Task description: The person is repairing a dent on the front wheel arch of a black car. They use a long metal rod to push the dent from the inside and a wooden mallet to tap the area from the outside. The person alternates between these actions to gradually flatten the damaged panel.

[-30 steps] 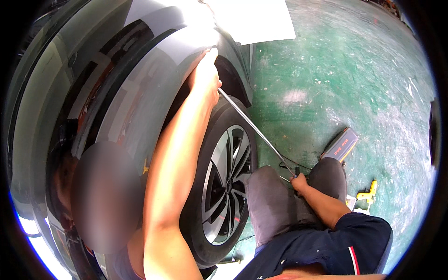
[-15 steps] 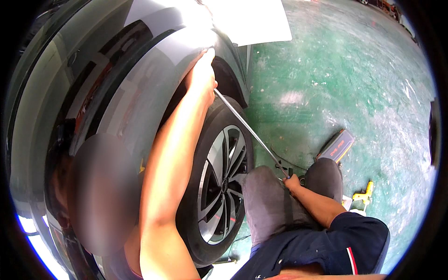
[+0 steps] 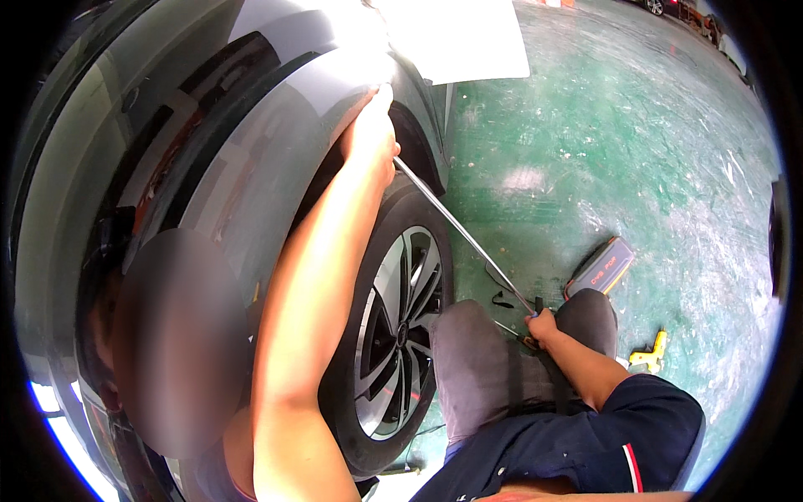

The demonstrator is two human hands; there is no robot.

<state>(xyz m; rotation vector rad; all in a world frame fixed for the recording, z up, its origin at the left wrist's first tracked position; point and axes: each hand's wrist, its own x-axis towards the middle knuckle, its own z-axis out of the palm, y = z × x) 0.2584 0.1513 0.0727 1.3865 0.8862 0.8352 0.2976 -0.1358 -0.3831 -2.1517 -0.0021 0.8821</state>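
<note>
My left hand [image 3: 370, 134] is up at the lip of the dark car's fender [image 3: 276, 138], above the wheel. Its thumb points up along the panel, and its fingers curl around the upper part of a long metal rod [image 3: 460, 227]. The rod's far end is hidden behind that hand and the wheel arch. Down by my knees, my right hand [image 3: 544, 325] is closed around the rod's lower end, at a dark handle. The rod slants across in front of the tire [image 3: 339, 418] and alloy wheel [image 3: 402, 335].
A glaring white panel [image 3: 477, 42] stands beyond the fender. On the green floor [image 3: 585, 167] lie a grey case [image 3: 600, 268] and a yellow glue gun [image 3: 650, 353]. Another thin tool [image 3: 512, 331] shows beside my knee. A blurred reflection shows in the car's side.
My right hand has moved to the right, swinging the rod's lower end with it. My left hand stays at the fender lip. The view has shifted slightly.
</note>
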